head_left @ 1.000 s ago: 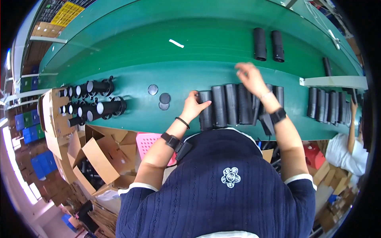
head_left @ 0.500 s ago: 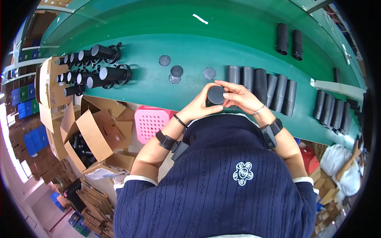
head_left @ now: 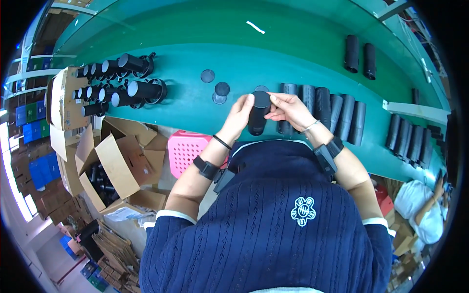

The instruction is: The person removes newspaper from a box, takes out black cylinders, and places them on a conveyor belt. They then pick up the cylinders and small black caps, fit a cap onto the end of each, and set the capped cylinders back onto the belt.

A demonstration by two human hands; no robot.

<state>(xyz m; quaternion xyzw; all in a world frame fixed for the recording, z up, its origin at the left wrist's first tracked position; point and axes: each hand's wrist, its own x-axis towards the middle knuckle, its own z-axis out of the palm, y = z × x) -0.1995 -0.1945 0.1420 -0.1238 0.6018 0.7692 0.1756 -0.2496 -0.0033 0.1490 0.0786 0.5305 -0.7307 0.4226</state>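
A black tube stands upright above the near edge of the green table, held between both hands. My left hand wraps its left side. My right hand holds its top rim, where a dark round cap sits. To the right, a row of several black tubes lies on the table. Loose dark round caps lie just left of the held tube.
Finished black tubes with ring handles lie piled at the table's left end. Two upright tubes stand far right. Open cardboard boxes and a pink basket sit below the table. Another person is at lower right.
My hands left the row of lying tubes, picked one up and brought it upright toward me; a cap now sits on its top. The view shifted down and left.
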